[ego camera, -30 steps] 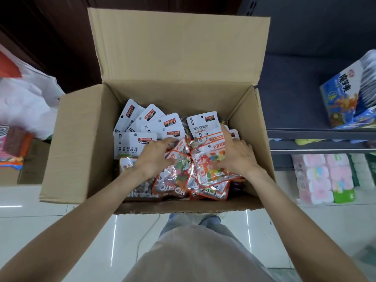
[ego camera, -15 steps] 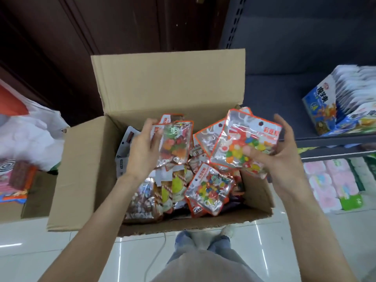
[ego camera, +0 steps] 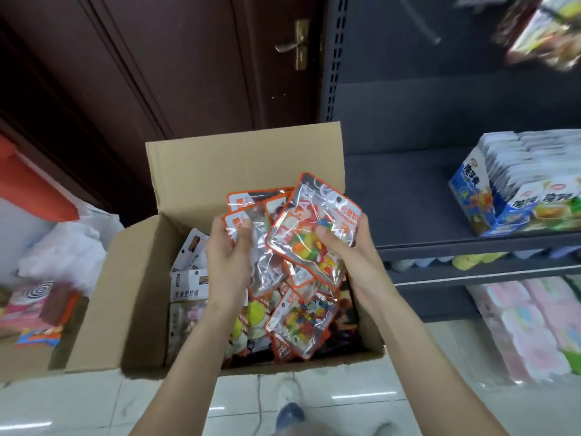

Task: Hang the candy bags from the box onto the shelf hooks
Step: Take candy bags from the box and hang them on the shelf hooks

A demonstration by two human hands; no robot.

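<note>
An open cardboard box [ego camera: 132, 297] stands on the floor, full of candy bags. My left hand [ego camera: 228, 262] grips a stack of orange-edged candy bags [ego camera: 251, 212] held above the box. My right hand [ego camera: 352, 250] pinches another clear, orange-edged candy bag [ego camera: 311, 231] with coloured sweets, thumb on its front. The two bunches overlap between my hands. More orange-edged bags [ego camera: 301, 319] and white-headed bags [ego camera: 188, 281] lie in the box. A shelf hook [ego camera: 418, 20] juts out at the upper right, with blurred bags [ego camera: 544, 33] hanging beside it.
A dark metal shelf [ego camera: 424, 209] stands to the right with blue snack boxes [ego camera: 490, 196] on it and pink packs [ego camera: 528, 328] below. A dark wooden door [ego camera: 188, 73] is behind the box. White plastic bags [ego camera: 63, 253] and packets lie at left.
Both hands have lifted the candy bags higher out of the box and brought them together. The view has tilted up, showing the door handle and hooks.
</note>
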